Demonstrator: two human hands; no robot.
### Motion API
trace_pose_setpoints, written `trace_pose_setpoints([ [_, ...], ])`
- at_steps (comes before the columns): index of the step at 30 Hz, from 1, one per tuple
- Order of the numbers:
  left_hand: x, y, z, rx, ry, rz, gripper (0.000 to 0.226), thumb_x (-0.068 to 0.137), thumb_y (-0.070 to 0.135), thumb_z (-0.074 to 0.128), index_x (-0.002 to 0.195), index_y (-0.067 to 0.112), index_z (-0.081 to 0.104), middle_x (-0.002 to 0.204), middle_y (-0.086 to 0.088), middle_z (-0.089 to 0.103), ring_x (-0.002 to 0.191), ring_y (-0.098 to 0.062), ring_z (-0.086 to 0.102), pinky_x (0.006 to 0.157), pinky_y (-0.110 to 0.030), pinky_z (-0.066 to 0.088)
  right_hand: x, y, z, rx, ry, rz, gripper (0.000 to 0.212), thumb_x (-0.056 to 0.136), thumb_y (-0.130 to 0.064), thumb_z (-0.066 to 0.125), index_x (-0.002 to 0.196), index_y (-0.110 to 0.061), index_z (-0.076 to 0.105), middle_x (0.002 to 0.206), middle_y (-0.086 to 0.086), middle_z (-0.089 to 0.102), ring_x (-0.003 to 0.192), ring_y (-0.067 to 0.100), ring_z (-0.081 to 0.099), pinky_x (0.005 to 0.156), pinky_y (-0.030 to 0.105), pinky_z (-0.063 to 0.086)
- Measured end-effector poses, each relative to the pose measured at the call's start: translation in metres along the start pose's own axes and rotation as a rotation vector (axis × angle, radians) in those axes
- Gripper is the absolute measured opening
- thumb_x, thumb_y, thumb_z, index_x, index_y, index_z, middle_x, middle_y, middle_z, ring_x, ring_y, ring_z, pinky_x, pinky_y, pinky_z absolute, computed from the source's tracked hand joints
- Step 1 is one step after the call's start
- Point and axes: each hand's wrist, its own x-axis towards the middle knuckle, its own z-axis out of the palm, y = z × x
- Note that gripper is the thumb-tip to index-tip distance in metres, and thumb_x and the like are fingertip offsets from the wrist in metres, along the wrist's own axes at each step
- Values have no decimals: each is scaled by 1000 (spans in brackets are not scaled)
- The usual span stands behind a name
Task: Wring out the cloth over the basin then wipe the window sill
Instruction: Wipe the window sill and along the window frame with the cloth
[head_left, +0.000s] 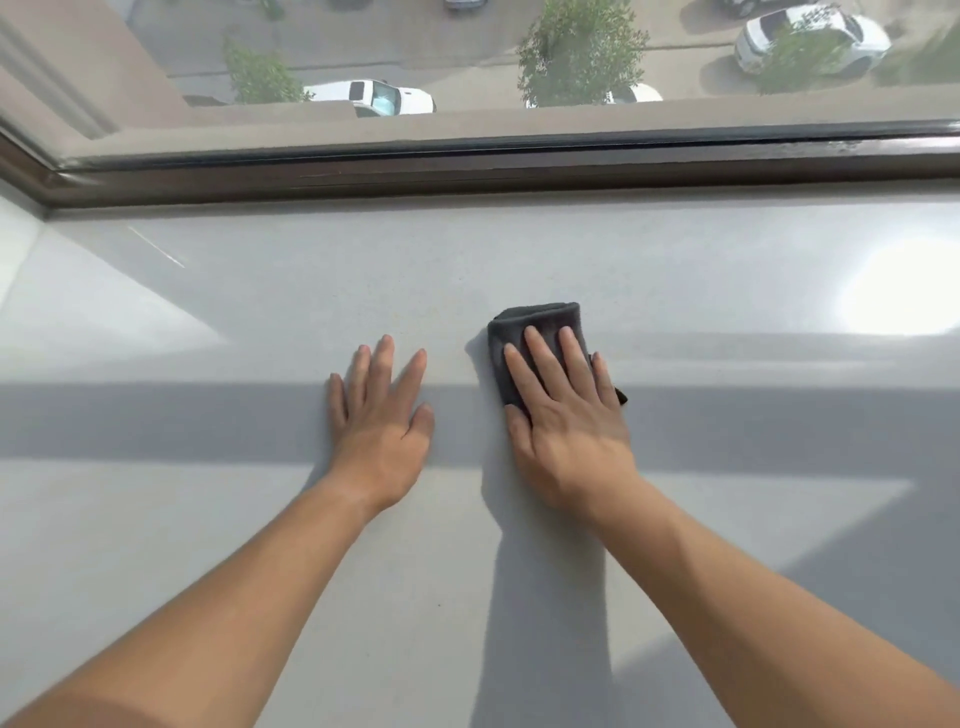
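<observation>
A folded dark grey cloth (540, 319) lies flat on the wide pale grey window sill (260, 322), a little right of centre. My right hand (563, 415) presses down on the cloth with straight fingers and covers most of it; only the far edge and a corner show. My left hand (382, 415) rests flat on the bare sill just left of the cloth, fingers spread, holding nothing. No basin is in view.
A dark brown window frame (467, 169) runs along the back of the sill, with glass above it looking down on a street with parked cars and trees. The left reveal wall (15, 234) meets the sill at the back left corner.
</observation>
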Motion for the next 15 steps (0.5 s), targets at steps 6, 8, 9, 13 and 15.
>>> trace_pose_setpoints([
  [6,1,5,5,109,22,-16,62,100,34,30,156,36,4,165,1,-17,149,-19,-24,119,-49,-16,-24,17,-4,11,86,382,65,97,-44,26,159,-25,17,169,0,7,155,30,-2,123,55,5],
  [8,2,5,6,114,40,-12,62,99,35,30,156,36,5,166,1,-15,150,-19,-22,119,-50,-15,-45,-30,10,33,83,149,66,95,-42,36,158,-23,26,167,3,18,154,33,6,122,57,11],
  [9,3,5,6,115,48,-9,62,99,35,31,156,36,6,166,1,-15,150,-19,-21,119,-50,-15,-57,-45,17,26,72,19,66,94,-41,40,157,-23,29,166,3,22,154,33,9,122,58,13],
  [13,-1,3,7,97,51,10,62,99,35,32,156,34,8,166,1,-13,150,-19,-21,120,-49,-15,-71,-15,14,-1,22,-76,63,95,-41,40,156,-27,31,166,-1,23,154,30,12,122,55,14],
  [15,-3,1,5,51,53,58,62,99,36,32,156,32,10,166,-1,-12,150,-18,-21,120,-48,-16,-58,16,1,2,11,122,63,98,-42,33,158,-30,21,168,-4,12,155,25,1,124,52,6],
])
